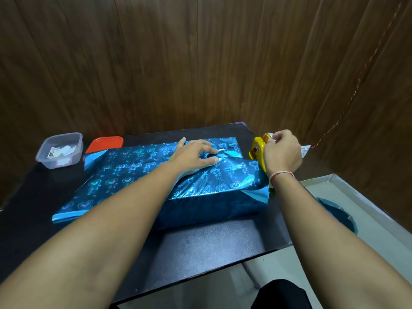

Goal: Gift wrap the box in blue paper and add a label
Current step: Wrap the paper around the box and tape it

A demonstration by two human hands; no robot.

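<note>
Black table point(211, 246), near edge bare. Box in blue paper point(200, 181) sits mid-table, loose sheet trailing left. Left hand point(194, 156) flat on top, fingers spread, pressing the fold. Right hand point(282, 152) pinches at the yellow tape dispenser point(257, 150), just beside the box's right end. Far left: clear container point(60, 150), red lid point(104, 143). Wood-panel wall point(178, 63) close behind.
</note>
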